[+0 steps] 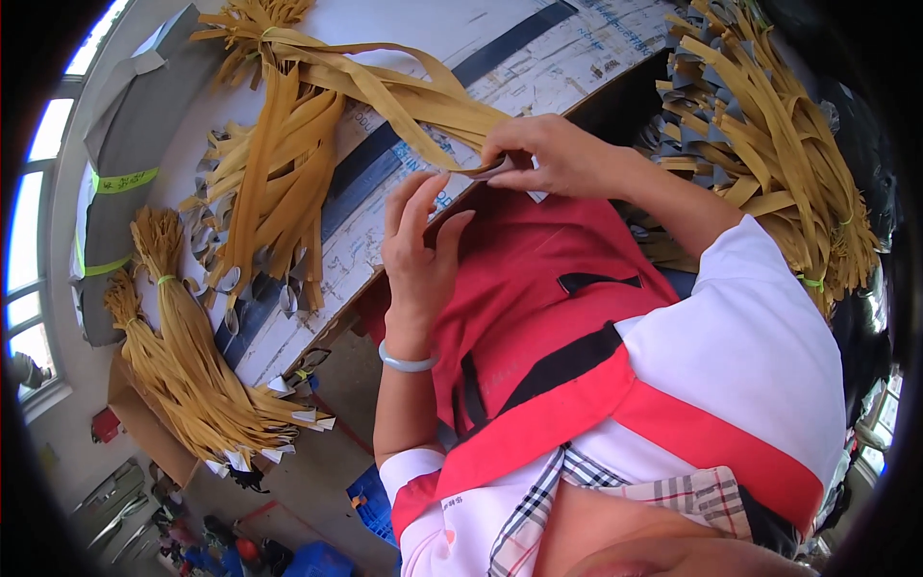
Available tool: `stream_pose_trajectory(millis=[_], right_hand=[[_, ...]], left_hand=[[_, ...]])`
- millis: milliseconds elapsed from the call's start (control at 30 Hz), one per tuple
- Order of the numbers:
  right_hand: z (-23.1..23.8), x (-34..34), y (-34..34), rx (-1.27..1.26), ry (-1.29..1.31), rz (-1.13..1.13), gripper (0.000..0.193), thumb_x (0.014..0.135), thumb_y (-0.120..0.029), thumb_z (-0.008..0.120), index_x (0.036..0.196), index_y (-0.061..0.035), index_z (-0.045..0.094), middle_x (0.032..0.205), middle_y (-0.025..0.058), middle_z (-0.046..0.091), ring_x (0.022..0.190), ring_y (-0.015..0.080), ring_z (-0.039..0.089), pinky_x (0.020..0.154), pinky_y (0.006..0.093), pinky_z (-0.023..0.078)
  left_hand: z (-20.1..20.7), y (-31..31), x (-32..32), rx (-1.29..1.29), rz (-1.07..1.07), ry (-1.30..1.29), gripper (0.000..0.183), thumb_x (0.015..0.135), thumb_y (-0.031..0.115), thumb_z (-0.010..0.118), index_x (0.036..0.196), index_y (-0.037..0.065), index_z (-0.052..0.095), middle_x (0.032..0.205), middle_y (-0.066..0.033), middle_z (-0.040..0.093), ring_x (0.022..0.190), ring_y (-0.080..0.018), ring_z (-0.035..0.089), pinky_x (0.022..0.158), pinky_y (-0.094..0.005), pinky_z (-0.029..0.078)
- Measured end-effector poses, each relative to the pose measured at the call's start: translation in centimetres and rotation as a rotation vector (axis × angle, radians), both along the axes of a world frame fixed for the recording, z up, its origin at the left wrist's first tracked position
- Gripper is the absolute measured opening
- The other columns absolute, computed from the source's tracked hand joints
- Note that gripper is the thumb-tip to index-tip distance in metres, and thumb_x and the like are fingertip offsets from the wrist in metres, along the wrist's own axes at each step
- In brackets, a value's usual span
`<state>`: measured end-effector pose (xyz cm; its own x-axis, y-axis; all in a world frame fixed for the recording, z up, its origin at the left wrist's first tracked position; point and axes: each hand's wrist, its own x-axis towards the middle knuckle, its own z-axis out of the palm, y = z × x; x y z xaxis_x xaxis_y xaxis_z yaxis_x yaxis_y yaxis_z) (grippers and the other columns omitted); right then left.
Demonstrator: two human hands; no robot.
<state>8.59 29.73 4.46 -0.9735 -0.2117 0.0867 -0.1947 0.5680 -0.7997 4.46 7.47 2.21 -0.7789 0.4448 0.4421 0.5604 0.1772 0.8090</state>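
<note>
My right hand (567, 159) is pinched on the grey end of a tan fabric strap (416, 133), just above my lap. That strap runs up and left to a bundle of tan straps (332, 65) tied near the table's far side. Fingers raised and thumb apart, my left hand (419, 255) is open beside the strap's end. Its fingertips are close to the strap, and I cannot tell whether they touch it. A pale bangle (408, 362) circles the left wrist.
More tan straps with looped grey ends (279, 183) spread over the white table (519, 77). Tied bundles (197, 337) hang off its left end, above a cardboard box (144, 413). A big strap pile (769, 144) is at my right. Blue crates (373, 505) stand on the floor.
</note>
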Motion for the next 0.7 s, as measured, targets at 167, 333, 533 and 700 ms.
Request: stream_pose_trajectory(millis=[167,333,533,700], right_hand=[[0.9,-1.5,-2.4,-0.017,0.058,0.081,0.021,0.082,-0.014,0.071,0.098,-0.0038,0.061,0.083,0.0131,0.061,0.080,0.0263,0.060,0.074,0.0350,0.047],[0.9,-2.3,-2.8,-0.581,-0.401,0.245,0.014,0.088,-0.006,0.070,0.096,-0.0016,0.060,0.090,0.0053,0.067,0.079,0.0105,0.064,0.073,0.0239,0.053],[0.4,-3.1,-3.3,-0.683,-0.503,0.225,0.011,0.088,-0.003,0.070,0.093,-0.0015,0.060,0.087,0.0055,0.065,0.073,0.0105,0.063,0.067,0.0222,0.053],[-0.9,-3.6,-3.7,-0.744,-0.329,0.369,0.009,0.088,-0.004,0.069,0.090,-0.0019,0.061,0.094,0.0043,0.059,0.074,0.0100,0.062,0.067,0.0204,0.051]], left_hand=[[0.9,-0.6,-1.9,-0.111,-0.155,0.124,0.020,0.075,-0.006,0.073,0.092,0.000,0.066,0.092,-0.0123,0.065,0.083,-0.0242,0.063,0.073,-0.0313,0.050],[0.2,-2.6,-2.5,0.053,-0.134,-0.139,0.016,0.077,-0.007,0.072,0.090,-0.001,0.065,0.088,-0.0100,0.065,0.079,-0.0203,0.063,0.073,-0.0287,0.049],[0.9,-2.8,-1.8,0.177,-0.151,-0.341,0.014,0.079,-0.008,0.070,0.090,-0.001,0.065,0.094,-0.0075,0.065,0.088,-0.0171,0.061,0.078,-0.0277,0.049],[1.1,-3.7,-2.5,0.175,-0.348,-0.415,0.015,0.079,-0.010,0.071,0.090,-0.001,0.066,0.095,-0.0057,0.065,0.092,-0.0142,0.060,0.080,-0.0262,0.048]])
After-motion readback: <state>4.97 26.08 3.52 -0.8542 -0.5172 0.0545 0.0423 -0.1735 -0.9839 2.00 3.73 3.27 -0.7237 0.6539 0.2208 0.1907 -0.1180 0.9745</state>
